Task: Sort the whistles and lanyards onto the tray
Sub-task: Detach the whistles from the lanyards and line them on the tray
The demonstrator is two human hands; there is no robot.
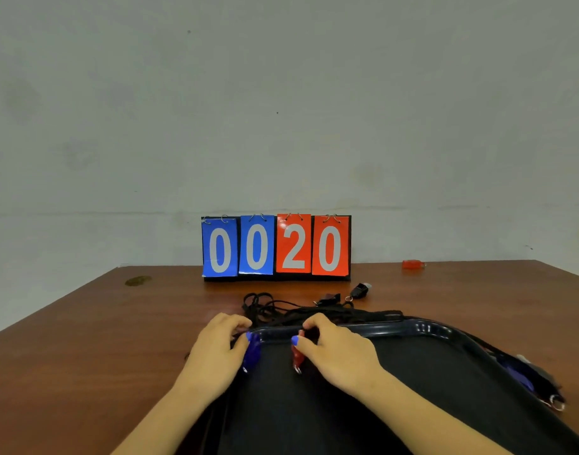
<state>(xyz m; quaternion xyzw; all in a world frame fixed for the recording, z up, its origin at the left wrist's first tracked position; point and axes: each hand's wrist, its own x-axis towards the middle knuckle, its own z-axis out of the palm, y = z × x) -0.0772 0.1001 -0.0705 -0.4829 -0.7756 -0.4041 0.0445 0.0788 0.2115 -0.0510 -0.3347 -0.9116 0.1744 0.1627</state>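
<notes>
A black tray [422, 326] lies in front of me on the brown table. My left hand [216, 353] grips a blue whistle [252, 351] at the tray's far left corner. My right hand [337, 348] pinches a red whistle [297, 354] with a key ring just inside the far rim. Black lanyards [281, 311] lie tangled on the table behind the tray. Two black whistles [360, 290] [329, 298] rest beyond them. More whistles, blue and dark [527, 377], sit along the tray's right edge.
A flip scoreboard [276, 246] reading 00 20 stands at the back of the table against the wall. A red whistle [412, 264] lies far right near the table's back edge. A stain [137, 280] marks the table at the left.
</notes>
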